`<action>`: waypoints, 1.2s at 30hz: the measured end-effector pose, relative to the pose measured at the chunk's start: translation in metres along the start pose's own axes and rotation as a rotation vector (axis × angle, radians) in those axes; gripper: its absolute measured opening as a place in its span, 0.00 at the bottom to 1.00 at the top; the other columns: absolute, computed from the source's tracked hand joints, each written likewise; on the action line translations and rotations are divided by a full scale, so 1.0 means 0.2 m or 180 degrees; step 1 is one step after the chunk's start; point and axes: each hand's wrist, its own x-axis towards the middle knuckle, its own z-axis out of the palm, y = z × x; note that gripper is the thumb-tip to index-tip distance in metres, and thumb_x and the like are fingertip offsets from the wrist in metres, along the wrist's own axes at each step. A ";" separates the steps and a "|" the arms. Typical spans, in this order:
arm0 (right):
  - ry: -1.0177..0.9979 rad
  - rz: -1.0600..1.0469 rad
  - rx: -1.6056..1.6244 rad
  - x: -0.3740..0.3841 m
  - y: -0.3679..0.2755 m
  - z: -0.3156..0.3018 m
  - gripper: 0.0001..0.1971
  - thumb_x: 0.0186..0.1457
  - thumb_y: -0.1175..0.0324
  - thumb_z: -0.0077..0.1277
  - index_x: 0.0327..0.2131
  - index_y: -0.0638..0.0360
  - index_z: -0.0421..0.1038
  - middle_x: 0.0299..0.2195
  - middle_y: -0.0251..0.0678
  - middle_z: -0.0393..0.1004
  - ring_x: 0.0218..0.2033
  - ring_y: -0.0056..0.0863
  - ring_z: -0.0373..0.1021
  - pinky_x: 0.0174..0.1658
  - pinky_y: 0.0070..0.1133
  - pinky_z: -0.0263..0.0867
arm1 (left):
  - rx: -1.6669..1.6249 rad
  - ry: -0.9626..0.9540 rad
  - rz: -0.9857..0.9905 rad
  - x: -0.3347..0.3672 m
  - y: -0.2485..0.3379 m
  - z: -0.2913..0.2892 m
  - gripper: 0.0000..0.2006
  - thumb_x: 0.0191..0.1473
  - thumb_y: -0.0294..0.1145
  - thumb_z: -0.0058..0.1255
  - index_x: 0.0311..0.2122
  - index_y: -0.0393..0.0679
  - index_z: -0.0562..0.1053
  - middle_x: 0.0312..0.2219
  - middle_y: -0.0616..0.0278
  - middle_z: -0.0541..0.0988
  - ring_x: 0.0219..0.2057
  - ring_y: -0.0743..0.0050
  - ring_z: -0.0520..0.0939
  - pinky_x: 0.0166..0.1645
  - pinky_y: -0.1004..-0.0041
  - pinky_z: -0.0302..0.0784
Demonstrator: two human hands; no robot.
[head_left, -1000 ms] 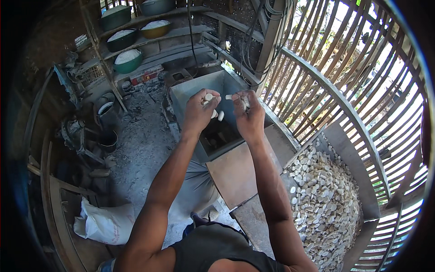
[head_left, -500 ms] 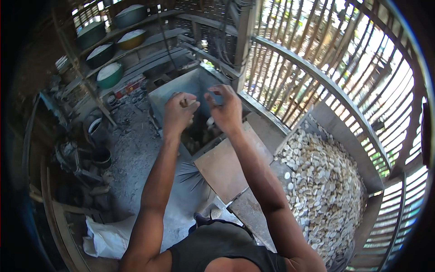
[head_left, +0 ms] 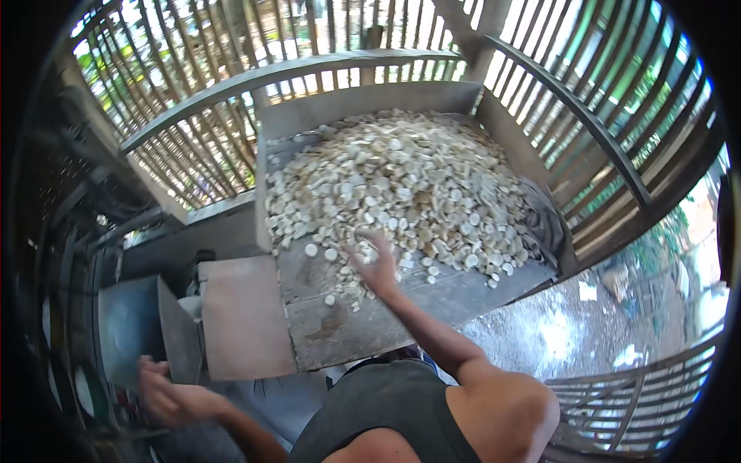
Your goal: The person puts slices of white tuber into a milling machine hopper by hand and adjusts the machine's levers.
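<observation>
A large heap of pale, round, flat pieces (head_left: 417, 170) is piled on a wooden platform (head_left: 347, 332). Over the near left edge of this heap is my right hand (head_left: 374, 266), fingers apart, close to some loose pieces; nothing shows in its grip. My left hand (head_left: 174, 395) is low on the left, beside a grey open-topped bin (head_left: 127, 309). Its fingers look partly bent and are smeared, so whether they hold anything is unclear. The bin's inside is mostly dark.
A flat brownish board (head_left: 247, 316) lies between bin and heap. Low planks (head_left: 370, 100) wall the back of the platform, with slatted walls (head_left: 285, 31) behind. Dark crumpled cloth (head_left: 544, 220) sits at the heap's right end. Sunlit ground (head_left: 556, 332) shows at right.
My view has turned right, from the bin to the heap. My right hand has gone from above the bin to the heap's edge. My left hand, closed before, stays near the bin.
</observation>
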 end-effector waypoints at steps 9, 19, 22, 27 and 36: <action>0.1277 0.1406 -0.3429 -0.22 0.56 -1.14 0.46 0.41 0.39 0.61 0.57 0.63 0.60 0.52 0.50 0.65 0.56 0.47 0.59 0.60 0.39 0.50 | -0.0418 -0.4108 0.0089 -1.22 0.40 0.78 0.58 0.32 0.58 0.68 0.63 0.35 0.52 0.57 0.39 0.61 0.62 0.37 0.57 0.65 0.50 0.53; 0.1069 0.1443 -0.2557 0.05 0.56 -0.71 0.58 0.33 0.32 0.62 0.64 0.57 0.51 0.53 0.50 0.66 0.54 0.45 0.63 0.58 0.39 0.52 | -0.0487 -0.3714 -0.0003 -1.48 0.52 1.17 0.65 0.26 0.74 0.59 0.67 0.46 0.46 0.63 0.27 0.44 0.64 0.26 0.46 0.67 0.44 0.44; 0.0987 0.0900 -0.2387 0.04 0.59 -0.59 0.52 0.34 0.36 0.64 0.60 0.57 0.57 0.49 0.44 0.70 0.48 0.44 0.67 0.51 0.38 0.59 | -0.0879 -0.3724 -0.0481 -1.49 0.57 1.18 0.58 0.33 0.72 0.58 0.66 0.47 0.52 0.63 0.28 0.44 0.65 0.28 0.46 0.66 0.42 0.44; 0.0441 0.1020 -0.1723 0.01 0.46 -0.42 0.48 0.36 0.41 0.66 0.57 0.60 0.60 0.49 0.46 0.70 0.50 0.47 0.67 0.52 0.38 0.62 | -0.1229 -0.3318 -0.1071 -1.49 0.61 1.18 0.38 0.50 0.57 0.54 0.63 0.51 0.60 0.63 0.36 0.50 0.64 0.33 0.50 0.65 0.46 0.48; 0.0298 0.0188 -0.0155 0.00 0.41 -0.16 0.33 0.46 0.57 0.63 0.54 0.60 0.65 0.44 0.48 0.72 0.46 0.44 0.70 0.49 0.31 0.66 | -0.2343 -0.2553 -0.2367 -1.37 0.66 1.19 0.17 0.54 0.37 0.53 0.47 0.41 0.76 0.53 0.52 0.67 0.54 0.57 0.70 0.58 0.64 0.65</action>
